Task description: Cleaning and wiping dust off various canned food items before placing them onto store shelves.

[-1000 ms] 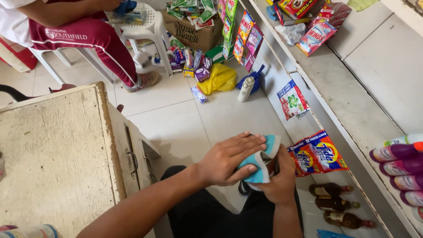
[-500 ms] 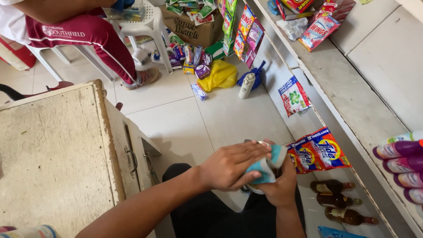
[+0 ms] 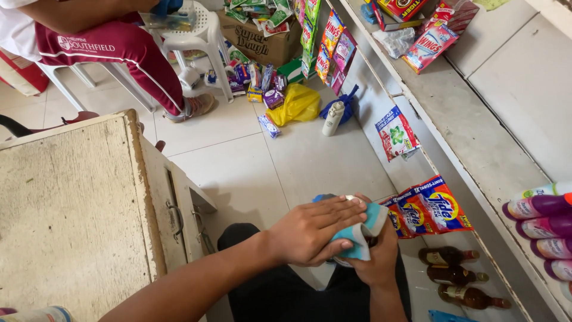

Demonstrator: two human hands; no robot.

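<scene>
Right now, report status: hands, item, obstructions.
Left hand presses light blue cloth over a small round item. Right hand grips it from below. Item mostly hidden. Nothing between the hands and it.

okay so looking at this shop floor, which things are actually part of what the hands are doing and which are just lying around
In hand:
- left hand pressing a light blue cloth
- right hand gripping a small round item, mostly hidden

Lying about:
- brown bottles
- orange detergent sachets
- yellow bag
- white bottle
- wooden cabinet
- purple bottles
</scene>
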